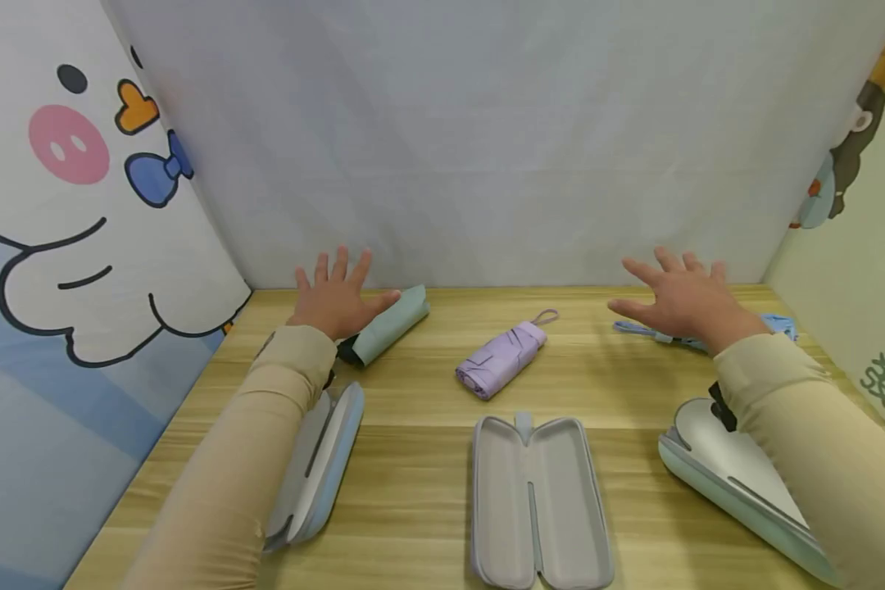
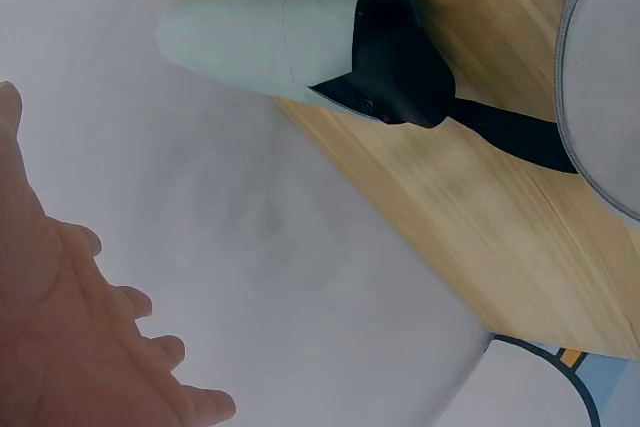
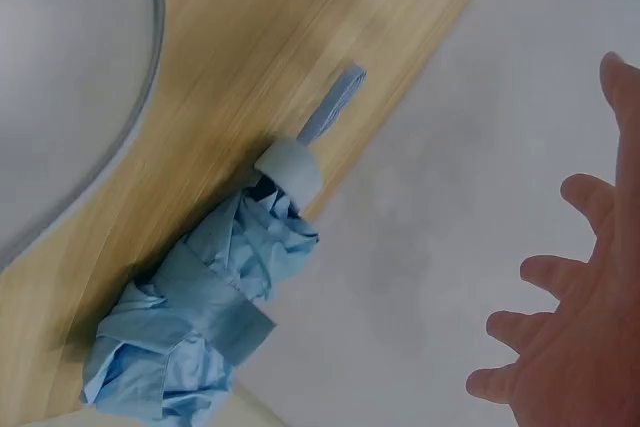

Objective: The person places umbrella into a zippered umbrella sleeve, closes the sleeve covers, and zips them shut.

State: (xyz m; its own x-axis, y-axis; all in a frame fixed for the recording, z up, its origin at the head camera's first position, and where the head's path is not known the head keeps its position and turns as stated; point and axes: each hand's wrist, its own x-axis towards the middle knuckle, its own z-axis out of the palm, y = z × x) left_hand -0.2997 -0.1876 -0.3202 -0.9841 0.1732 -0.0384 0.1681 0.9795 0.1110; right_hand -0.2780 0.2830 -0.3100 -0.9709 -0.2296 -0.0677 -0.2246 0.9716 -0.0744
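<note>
My left hand (image 1: pixel 332 303) is held over the back left of the table with its fingers spread and nothing in it. Just beyond its thumb lies a pale green folded umbrella (image 1: pixel 394 326), whose black end and strap (image 2: pixel 515 135) show in the left wrist view. My right hand (image 1: pixel 682 299), fingers also spread and holding nothing, hovers at the back right. Partly hidden under it is a light blue folded umbrella (image 3: pixel 190 307) with a wrist loop (image 3: pixel 333 104). Between the hands, a lilac folded umbrella (image 1: pixel 501 359) rests on the wood.
An unfolded grey zip case (image 1: pixel 503 500) lies at the front middle. Another open case (image 1: pixel 332 467) sits beside my left forearm, and a third (image 1: pixel 737 483) is partly covered by my right forearm. A pale cloth wall (image 1: pixel 487 147) rises at the table's back edge.
</note>
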